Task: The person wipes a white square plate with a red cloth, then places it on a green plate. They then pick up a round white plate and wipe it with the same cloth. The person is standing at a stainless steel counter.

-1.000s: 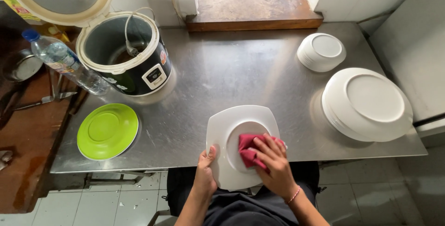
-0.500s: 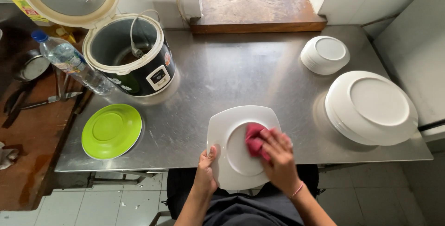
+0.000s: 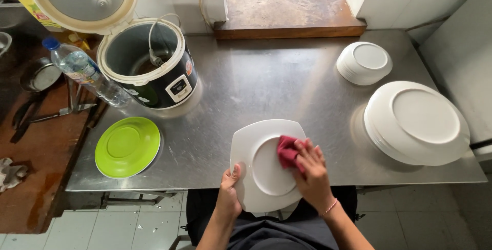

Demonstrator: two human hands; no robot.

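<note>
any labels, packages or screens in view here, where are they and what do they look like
Control panel: front of the black rice cooker, small pale rectangle, orange sticker beside it.
Bottle label: wrapped round the clear plastic bottle, blue cap, left of the cooker.
Yellow package: far left, behind the open lid; mostly hidden.

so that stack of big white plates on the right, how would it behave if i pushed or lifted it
The stack of white plates looks heavy: several large plates lie nested upside down. Pushed, it would probably slide as a block on the smooth steel table. It looks like ceramic, so likely breakable, and it sits near the table's right edge.
</note>
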